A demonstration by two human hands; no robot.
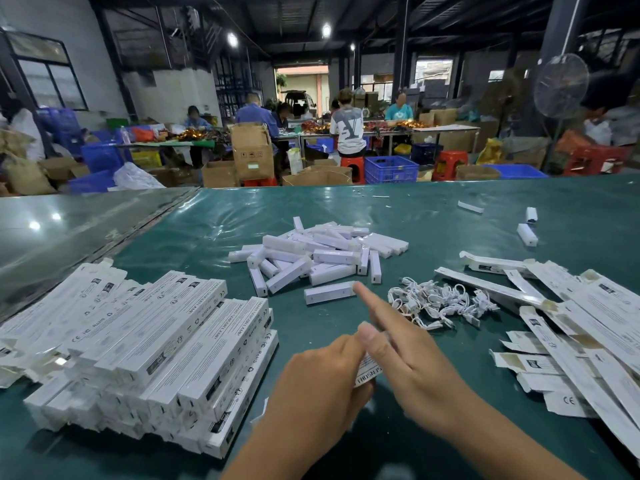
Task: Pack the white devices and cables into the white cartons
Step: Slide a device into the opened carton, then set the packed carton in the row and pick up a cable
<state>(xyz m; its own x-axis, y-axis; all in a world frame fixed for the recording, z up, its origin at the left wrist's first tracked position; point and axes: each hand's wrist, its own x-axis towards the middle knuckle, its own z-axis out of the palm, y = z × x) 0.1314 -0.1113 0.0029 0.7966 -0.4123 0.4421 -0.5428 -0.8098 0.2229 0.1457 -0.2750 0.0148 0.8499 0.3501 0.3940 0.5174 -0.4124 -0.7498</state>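
Green sheeting covers the worktop (pixel 450 216) in front of me. My left hand (pixel 322 382) is curled round a white carton (pixel 367 370), of which only the printed end shows between my two hands. My right hand (pixel 412 355) lies over that carton with its fingers (pixel 372 303) straight and spread fairly wide, the forefinger pointing ahead, its tip just beside a single white device (pixel 329 292) lying on its own. I cannot tell whether the tip touches it.

Beyond that device is the heap of devices (pixel 318 254), short white bars piled every way. To the right of my forefinger lies a tangle of white cables (pixel 436 301). Further right, flat unfolded cartons (pixel 571 313) are strewn along the worktop edge, flaps open, some overlapping. A few stray devices (pixel 527 233) lie well apart at the far right.

On my left stands a stack of closed cartons (pixel 156 351), long white boxes with small print, laid side by side in layers and leaning a little.

Past the worktop, seated workers (pixel 348 128) sit at other tables among brown cardboard boxes (pixel 251 152), blue crates (pixel 391 169) and red stools (pixel 449 164). A standing fan (pixel 561 85) is at the right.
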